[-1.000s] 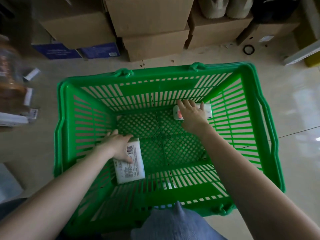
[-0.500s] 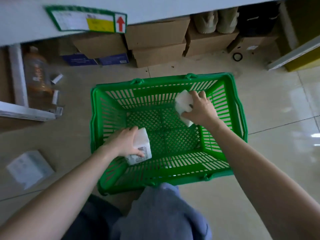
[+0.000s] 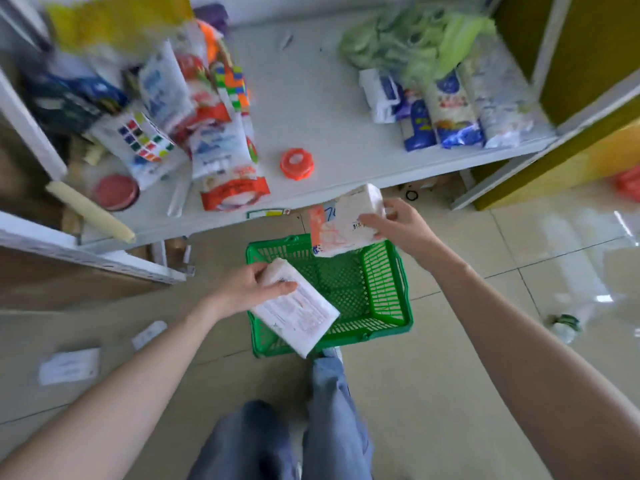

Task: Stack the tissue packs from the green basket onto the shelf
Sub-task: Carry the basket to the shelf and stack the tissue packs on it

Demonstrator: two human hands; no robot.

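- Left hand [image 3: 246, 289]: fingers and thumb curled round the near-left end of a white tissue pack [image 3: 294, 311], held above the left part of the green basket [image 3: 372, 289].
- This white tissue pack: printed face turned up; its long axis runs diagonally, from the hand at upper left down to its free end at lower right, which overlaps the basket's near rim in the view.
- Right hand [image 3: 401, 225]: thumb and fingers grasp the right end of a second tissue pack [image 3: 341, 223], which carries orange print on its left portion.
- Second tissue pack: long axis roughly left to right, slightly tilted, its free end pointing left; it hangs above the basket's far rim, just in front of the shelf [image 3: 311, 98] edge and not resting on it.
- Green basket: stands on the tiled floor [image 3: 450, 358] below the shelf front; its mesh bottom shows no further packs where visible.
- Shelf: a white board with a bare middle strip; blurred packaged goods [image 3: 194, 109] lie at its left, bags in blue and white [image 3: 446, 109] at its right, and an orange round lid [image 3: 296, 163] near the front edge.
- Floor, left: two white packs [image 3: 69, 365] lie apart from the basket.
- Bottom centre: the person's legs in blue-grey trousers [image 3: 284, 434].
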